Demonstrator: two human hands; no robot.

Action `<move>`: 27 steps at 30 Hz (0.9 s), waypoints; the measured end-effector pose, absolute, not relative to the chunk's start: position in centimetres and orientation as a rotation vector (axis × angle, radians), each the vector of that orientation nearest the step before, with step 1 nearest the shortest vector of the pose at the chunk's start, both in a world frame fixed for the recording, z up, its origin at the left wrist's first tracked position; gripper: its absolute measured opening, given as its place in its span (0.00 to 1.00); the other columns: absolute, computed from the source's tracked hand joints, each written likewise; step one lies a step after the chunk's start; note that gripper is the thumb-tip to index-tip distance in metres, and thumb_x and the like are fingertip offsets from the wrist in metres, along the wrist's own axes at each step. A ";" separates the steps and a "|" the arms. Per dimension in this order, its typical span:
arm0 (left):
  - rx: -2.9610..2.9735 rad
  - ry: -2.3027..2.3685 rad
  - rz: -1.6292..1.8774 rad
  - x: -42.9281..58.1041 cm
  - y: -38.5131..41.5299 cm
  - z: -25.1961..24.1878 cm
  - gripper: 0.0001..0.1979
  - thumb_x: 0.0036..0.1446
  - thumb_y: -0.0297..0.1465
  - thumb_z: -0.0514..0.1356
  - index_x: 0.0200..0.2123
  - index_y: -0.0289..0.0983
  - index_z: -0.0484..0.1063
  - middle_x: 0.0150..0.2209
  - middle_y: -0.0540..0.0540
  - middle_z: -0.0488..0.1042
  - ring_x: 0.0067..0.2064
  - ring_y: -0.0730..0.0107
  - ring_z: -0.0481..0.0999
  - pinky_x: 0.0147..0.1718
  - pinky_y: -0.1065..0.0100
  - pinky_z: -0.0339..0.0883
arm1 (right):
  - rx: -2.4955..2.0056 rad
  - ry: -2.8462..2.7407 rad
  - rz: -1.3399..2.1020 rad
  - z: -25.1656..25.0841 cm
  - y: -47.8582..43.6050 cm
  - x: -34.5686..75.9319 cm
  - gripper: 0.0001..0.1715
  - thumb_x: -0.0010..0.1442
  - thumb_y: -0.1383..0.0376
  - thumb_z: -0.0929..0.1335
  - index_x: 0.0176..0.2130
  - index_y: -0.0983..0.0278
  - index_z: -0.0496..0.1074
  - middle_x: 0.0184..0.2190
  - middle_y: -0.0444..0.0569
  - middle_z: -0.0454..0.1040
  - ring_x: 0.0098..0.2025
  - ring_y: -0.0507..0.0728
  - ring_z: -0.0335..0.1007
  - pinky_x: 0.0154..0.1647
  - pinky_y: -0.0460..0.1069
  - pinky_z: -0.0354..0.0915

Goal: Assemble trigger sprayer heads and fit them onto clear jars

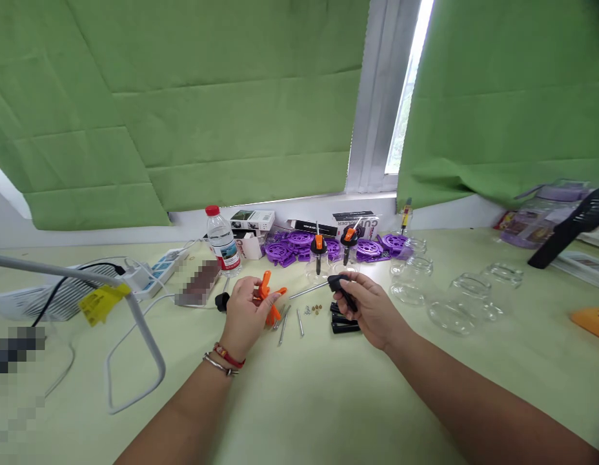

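Observation:
My right hand is closed on a black plastic part, from which a thin metal rod points left. My left hand has its fingers around orange plastic pieces at the table's middle; whether it grips one is unclear. Below them lie loose metal rods. Small screws and brass-coloured nuts are scattered between my hands. Black handle-like parts lie beneath my right hand. A round black piece sits just left of my left hand.
Behind my hands stand two black-and-orange assemblies on clear jars, near purple plastic parts and a water bottle. Several clear glass jars are at the right. A white metal frame and cables are at the left.

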State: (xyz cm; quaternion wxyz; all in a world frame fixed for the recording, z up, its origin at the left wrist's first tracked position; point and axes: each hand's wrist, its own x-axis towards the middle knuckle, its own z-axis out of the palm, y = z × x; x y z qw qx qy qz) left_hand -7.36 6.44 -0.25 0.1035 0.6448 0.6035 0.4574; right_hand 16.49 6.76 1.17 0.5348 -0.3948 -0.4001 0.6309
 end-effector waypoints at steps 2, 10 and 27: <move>2.053 1.850 1.308 -7.5 7.0 -0.5 0.13 0.55 0.40 0.59 0.38 0.37 0.67 0.41 0.44 0.66 0.35 0.68 0.72 0.36 0.61 0.71 | -0.965 -1.009 1.522 1.0 6.4 16.0 0.25 0.50 0.56 0.72 0.43 0.62 0.62 0.24 0.42 0.71 0.21 0.49 0.62 0.19 0.44 0.53; 2.370 1.923 0.957 -6.6 7.8 -1.7 0.06 0.57 0.32 0.57 0.30 0.36 0.66 0.43 0.40 0.67 0.39 0.62 0.73 0.40 0.59 0.69 | -0.991 -1.149 1.538 0.5 5.7 15.2 0.27 0.50 0.55 0.72 0.46 0.61 0.61 0.25 0.42 0.71 0.22 0.49 0.62 0.21 0.44 0.55; 2.217 2.192 1.631 -8.3 6.6 -0.4 0.09 0.57 0.25 0.50 0.41 0.36 0.67 0.42 0.39 0.71 0.47 0.55 0.71 0.42 0.57 0.63 | -0.963 -1.900 0.822 0.2 9.4 9.9 0.22 0.60 0.64 0.65 0.53 0.59 0.58 0.43 0.50 0.74 0.45 0.57 0.69 0.46 0.53 0.61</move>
